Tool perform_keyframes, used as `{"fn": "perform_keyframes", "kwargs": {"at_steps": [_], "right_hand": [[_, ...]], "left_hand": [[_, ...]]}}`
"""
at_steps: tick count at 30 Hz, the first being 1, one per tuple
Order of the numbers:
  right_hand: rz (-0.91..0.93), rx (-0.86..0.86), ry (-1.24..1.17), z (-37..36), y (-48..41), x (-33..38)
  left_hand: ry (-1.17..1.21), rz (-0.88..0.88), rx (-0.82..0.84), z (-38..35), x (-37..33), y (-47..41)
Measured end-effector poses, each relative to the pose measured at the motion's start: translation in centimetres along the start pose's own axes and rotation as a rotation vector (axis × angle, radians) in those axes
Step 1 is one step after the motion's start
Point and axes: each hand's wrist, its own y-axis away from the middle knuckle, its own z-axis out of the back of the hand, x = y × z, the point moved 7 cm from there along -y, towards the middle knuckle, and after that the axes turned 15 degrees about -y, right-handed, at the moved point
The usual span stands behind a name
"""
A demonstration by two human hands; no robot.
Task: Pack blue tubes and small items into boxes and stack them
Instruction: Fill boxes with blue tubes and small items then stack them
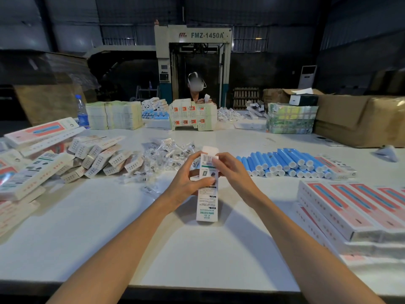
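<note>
One long white box (207, 185) is held over the middle of the tabletop (109, 227), with its open top flap pointing toward the far edge and its printed foot toward the near edge. Whether the foot touches the surface cannot be told. Two hands are on it. The left hand (186, 183) wraps the box's left side, thumb laid across the front. The right hand (232, 172) pinches the upper end just beside the barcode. Right of the hands, toward the right edge, lies one heap of blue tubes (285, 163), a few dozen, too overlapped to count exactly. Behind the hands is one loose pile of small items (166, 159) in clear bags; what the bags hold is hard to make out. At the near right corner stands one stack of packed boxes (350, 207), four showing side by side on top and at least three layers deep, cut off by the frame. Along the left edge sprawls a jumbled pile of boxes (98, 156), also cut off. Near the far left corner stands one water bottle (82, 113) beside bundles of flat cartons (114, 115). At the far edge sits one other person (197, 93), mostly hidden behind more cartons, in front of a machine (192, 51) marked FMZ-1450A.
</note>
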Motion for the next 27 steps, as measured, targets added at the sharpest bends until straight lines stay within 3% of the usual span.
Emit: {"fn": "perform_keyframes", "kwargs": {"at_steps": [4, 8, 17, 27], "right_hand": [[0.007, -0.129, -0.178, 1.5, -0.3, -0.3], [-0.054, -0.129, -0.289, 1.9, -0.5, -0.8], [0.127, -0.025, -0.073, 1.8, 0.0, 1.3], [0.139, -0.029, -0.089, 1.7, 0.3, 2.0]], "left_hand": [[-0.011, 0.019, 0.054, 0.0, 0.3, -0.1], [-0.027, 0.026, 0.129, -0.2, 0.1, 0.1], [-0.053, 0.008, 0.137, -0.4, -0.3, 0.3], [-0.033, 0.006, 0.17, -0.2, 0.0, 0.4]]}}
